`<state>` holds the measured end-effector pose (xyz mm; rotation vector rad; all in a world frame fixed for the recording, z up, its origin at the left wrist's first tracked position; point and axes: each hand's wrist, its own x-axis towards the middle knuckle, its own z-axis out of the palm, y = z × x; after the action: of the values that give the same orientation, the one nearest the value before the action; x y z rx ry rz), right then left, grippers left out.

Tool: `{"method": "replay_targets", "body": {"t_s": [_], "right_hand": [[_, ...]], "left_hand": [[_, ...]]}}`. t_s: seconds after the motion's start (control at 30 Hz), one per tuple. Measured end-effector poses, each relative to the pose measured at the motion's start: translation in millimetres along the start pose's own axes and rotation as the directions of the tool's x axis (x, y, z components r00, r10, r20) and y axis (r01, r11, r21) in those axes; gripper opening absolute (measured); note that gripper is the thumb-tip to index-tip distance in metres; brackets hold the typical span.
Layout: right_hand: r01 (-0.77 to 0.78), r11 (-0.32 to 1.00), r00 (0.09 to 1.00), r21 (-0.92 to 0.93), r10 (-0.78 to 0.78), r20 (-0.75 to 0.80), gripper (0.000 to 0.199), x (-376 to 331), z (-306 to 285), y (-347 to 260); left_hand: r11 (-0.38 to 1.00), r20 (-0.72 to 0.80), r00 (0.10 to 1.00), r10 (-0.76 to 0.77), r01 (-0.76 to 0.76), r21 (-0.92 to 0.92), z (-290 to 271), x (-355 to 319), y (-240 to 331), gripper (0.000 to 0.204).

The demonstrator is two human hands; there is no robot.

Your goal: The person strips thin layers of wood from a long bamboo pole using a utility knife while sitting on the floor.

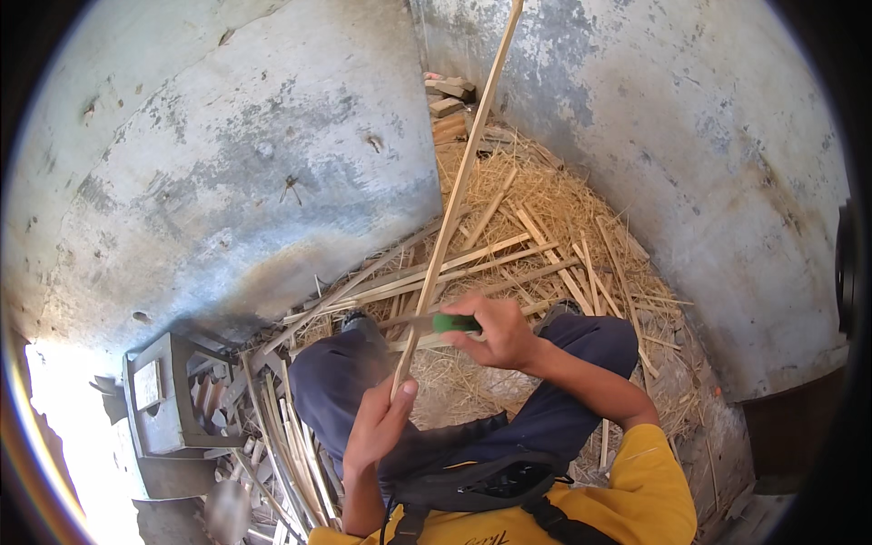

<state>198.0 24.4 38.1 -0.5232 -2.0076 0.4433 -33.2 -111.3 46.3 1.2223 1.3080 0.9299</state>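
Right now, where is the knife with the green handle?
In the head view, the green-handled knife is near the middle, gripped in the right hand, its blade lying across the long wooden strip that the left hand holds above the knees.

Bright daylight throughout, strongest at lower left of the frame, where the ground blows out to white glare. Soft, short shadows under the strips (472,263) and straw (563,218) at centre; no hard edges. Even, flat light on the walls (227,154) at upper left and right. Heavy fisheye bending toward the rim, with a black vignette in all corners and an orange fringe at lower left. Sharp at centre; slight blur on the blade (413,320) and at the rim.
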Motion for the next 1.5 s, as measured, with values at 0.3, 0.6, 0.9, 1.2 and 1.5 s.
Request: {"method": "replay_targets", "body": {"t_s": [0.3,0.6,0.9,1.2,1.5], "right_hand": [[0.148,0.989,0.988,-0.016,-0.147,0.045,0.029,-2.5,7.2,-10.8],[0.121,0.993,0.993,-0.016,-0.121,-0.002,0.028,-6.4,15.1,-17.1],[0.126,0.989,0.991,-0.074,-0.128,-0.028,0.028,-5.0,15.7,-20.2],[0.099,0.983,0.993,-0.158,-0.107,-0.042,0.028,-0.6,11.1,-15.8],[0.085,0.974,0.996,-0.212,-0.091,-0.019,0.028,3.6,6.9,-18.4]], "left_hand": [[1.000,-0.002,1.000,0.016,-0.016,-0.025,7.2,8.8,8.6,0.033],[0.999,-0.027,0.999,0.027,-0.028,-0.039,7.6,11.0,16.2,0.032],[0.998,-0.067,0.996,0.058,-0.058,-0.010,11.0,9.9,12.8,0.032],[0.999,-0.115,0.993,0.038,-0.039,0.001,15.1,9.6,17.6,0.035],[0.998,-0.138,0.989,0.047,-0.041,0.044,13.1,9.5,8.4,0.034]]}}
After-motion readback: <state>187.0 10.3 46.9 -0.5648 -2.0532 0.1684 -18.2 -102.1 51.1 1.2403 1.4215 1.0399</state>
